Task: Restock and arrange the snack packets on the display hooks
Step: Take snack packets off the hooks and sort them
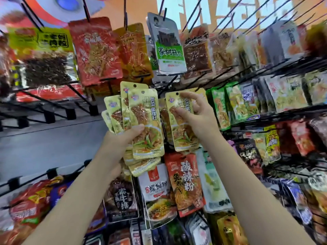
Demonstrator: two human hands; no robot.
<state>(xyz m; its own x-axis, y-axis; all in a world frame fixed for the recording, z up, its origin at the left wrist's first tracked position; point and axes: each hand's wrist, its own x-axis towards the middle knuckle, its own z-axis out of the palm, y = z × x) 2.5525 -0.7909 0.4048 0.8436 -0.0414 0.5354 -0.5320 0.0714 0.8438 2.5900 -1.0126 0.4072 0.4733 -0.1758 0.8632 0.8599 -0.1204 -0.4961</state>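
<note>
Gold snack packets [141, 121], fanned in a bunch, sit gripped in the left hand [122, 138], thumb pressed across the front. The right hand [196, 114] pinches a single gold packet [180, 121] between thumb and loosely spread fingers, beside a black display hook [164, 91].

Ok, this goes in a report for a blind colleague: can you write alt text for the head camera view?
A person's left hand grips a fanned bunch of yellow snack packets while the right hand pinches a single yellow packet near its hanging hole, in front of a rack of black hooks. Many colourful snack packets hang on the rack all around.
</note>
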